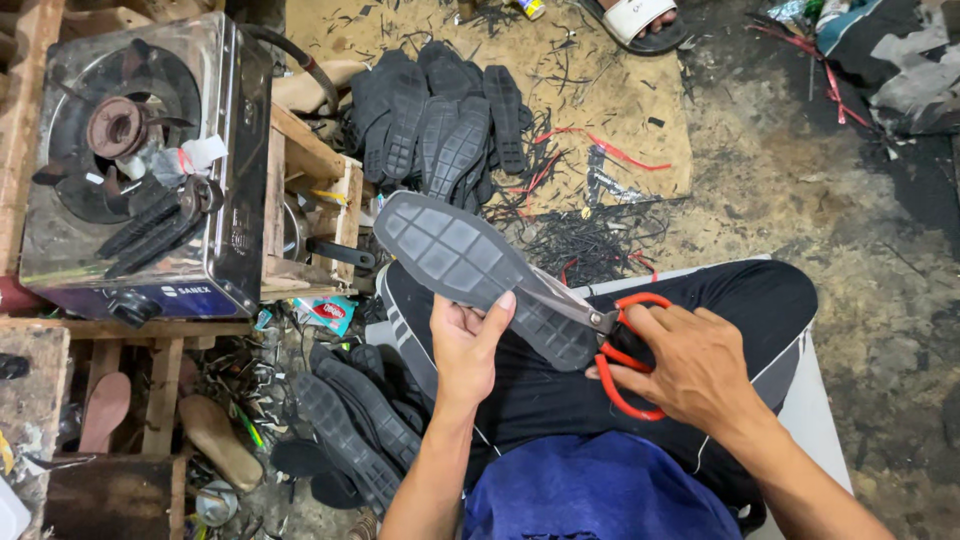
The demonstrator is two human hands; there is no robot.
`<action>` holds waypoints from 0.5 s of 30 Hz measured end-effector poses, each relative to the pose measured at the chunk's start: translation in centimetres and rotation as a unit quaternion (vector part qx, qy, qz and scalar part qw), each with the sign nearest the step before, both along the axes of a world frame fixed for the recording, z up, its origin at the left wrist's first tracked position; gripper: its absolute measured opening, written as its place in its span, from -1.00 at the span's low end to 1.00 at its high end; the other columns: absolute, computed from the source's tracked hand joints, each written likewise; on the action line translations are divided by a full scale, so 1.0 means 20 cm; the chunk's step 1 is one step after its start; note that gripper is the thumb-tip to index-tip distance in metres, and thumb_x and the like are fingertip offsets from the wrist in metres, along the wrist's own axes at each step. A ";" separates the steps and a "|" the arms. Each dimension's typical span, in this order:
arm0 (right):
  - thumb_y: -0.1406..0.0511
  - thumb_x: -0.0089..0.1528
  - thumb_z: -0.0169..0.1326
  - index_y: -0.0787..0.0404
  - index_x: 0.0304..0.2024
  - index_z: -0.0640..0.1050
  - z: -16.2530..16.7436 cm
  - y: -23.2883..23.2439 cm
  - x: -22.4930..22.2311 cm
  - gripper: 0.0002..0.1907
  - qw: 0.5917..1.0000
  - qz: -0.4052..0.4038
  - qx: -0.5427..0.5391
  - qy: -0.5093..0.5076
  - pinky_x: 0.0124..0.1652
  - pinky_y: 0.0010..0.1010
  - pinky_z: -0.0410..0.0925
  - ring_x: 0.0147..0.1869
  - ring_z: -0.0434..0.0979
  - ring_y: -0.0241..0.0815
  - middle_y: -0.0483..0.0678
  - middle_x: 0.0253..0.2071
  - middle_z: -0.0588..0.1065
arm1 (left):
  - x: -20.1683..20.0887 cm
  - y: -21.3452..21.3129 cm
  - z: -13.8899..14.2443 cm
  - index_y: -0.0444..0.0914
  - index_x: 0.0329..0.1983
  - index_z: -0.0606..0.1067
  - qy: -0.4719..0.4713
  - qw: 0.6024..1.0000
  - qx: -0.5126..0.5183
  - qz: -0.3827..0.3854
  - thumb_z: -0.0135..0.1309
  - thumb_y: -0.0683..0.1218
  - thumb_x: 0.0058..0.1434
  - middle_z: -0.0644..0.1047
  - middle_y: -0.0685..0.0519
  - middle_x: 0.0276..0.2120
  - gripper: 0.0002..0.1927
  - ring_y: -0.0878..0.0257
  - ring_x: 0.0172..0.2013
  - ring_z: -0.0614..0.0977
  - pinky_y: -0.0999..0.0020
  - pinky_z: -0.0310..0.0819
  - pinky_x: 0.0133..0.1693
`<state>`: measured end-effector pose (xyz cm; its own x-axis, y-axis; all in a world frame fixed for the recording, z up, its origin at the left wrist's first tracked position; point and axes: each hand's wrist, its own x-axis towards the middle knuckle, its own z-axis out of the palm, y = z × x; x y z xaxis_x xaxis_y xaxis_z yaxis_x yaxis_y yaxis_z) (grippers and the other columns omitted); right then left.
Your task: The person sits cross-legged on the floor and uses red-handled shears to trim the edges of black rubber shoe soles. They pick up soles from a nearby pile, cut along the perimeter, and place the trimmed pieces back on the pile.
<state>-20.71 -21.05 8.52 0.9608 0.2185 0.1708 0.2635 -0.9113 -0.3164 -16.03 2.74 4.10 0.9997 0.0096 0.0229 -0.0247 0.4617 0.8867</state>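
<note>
My left hand [466, 338] grips a dark grey rubber shoe sole [470, 262] from below, tread side up, toe pointing up-left. My right hand [690, 362] has its fingers through the red handles of a pair of scissors [622, 350]. The blades run along the sole's right edge, near its heel end. Both hands are over my lap, with black trousers and a blue shirt beneath them.
A pile of dark soles [440, 120] lies on the floor ahead, another stack of soles [355, 420] at lower left. A steel gas stove [135, 165] sits on wooden crates [310, 200] at left. Rubber trimmings [590, 230] litter the ground. A sandalled foot [640, 20] shows at top.
</note>
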 end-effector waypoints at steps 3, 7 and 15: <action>-0.11 -0.10 0.35 0.11 -0.22 0.56 -0.04 -0.01 -0.01 -0.41 1.000 -0.002 0.000 0.000 -0.41 -0.26 0.36 -0.49 0.55 -0.04 -0.07 -0.56 0.53 | 0.00 0.01 0.00 -0.37 0.20 0.34 0.001 1.000 -0.011 -0.001 0.15 -0.35 0.29 0.55 -0.02 0.01 -0.56 0.30 -0.02 0.60 0.38 0.52 0.03; -0.11 -0.09 0.35 0.13 -0.22 0.55 -0.06 -0.01 -0.02 -0.40 1.000 0.008 0.016 0.004 -0.45 -0.26 0.36 -0.51 0.55 -0.03 -0.07 -0.60 0.51 | -0.01 0.00 0.01 -0.37 0.22 0.34 0.003 1.000 -0.008 -0.004 0.15 -0.35 0.29 0.54 -0.02 0.02 -0.56 0.30 -0.01 0.60 0.38 0.51 0.03; -0.09 -0.07 0.34 0.12 -0.22 0.55 -0.04 0.02 -0.04 -0.43 1.000 -0.005 0.001 -0.009 -0.48 -0.25 0.35 -0.52 0.54 -0.01 -0.04 -0.55 0.53 | -0.03 -0.01 0.04 -0.38 0.22 0.32 -0.011 1.000 0.015 0.007 0.12 -0.37 0.31 0.54 -0.05 0.02 -0.56 0.26 0.02 0.61 0.34 0.52 0.10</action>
